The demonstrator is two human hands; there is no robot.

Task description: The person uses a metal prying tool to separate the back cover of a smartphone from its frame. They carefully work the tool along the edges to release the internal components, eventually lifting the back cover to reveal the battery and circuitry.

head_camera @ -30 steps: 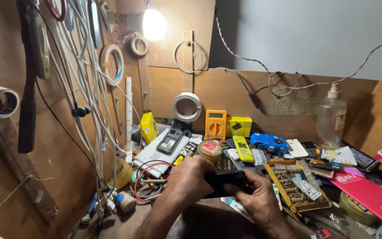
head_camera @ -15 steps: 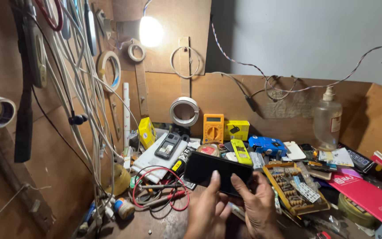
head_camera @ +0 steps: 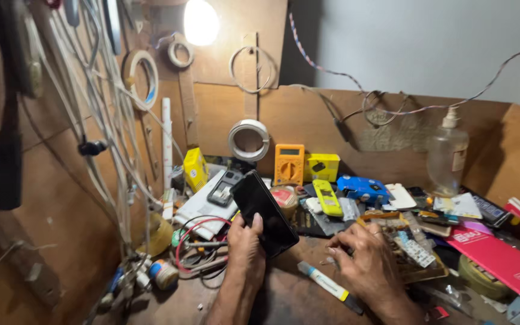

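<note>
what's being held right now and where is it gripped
The left hand holds a black phone by its lower end, thumb on the dark front. The right hand holds nothing that can be seen; it rests on the cluttered bench.

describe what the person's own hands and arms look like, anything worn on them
Both the left hand and the right hand are bare: no gloves, and no rings or watch that I can make out. The forearms are uncovered as far as the frame's bottom edge, with no sleeve in view.
</note>
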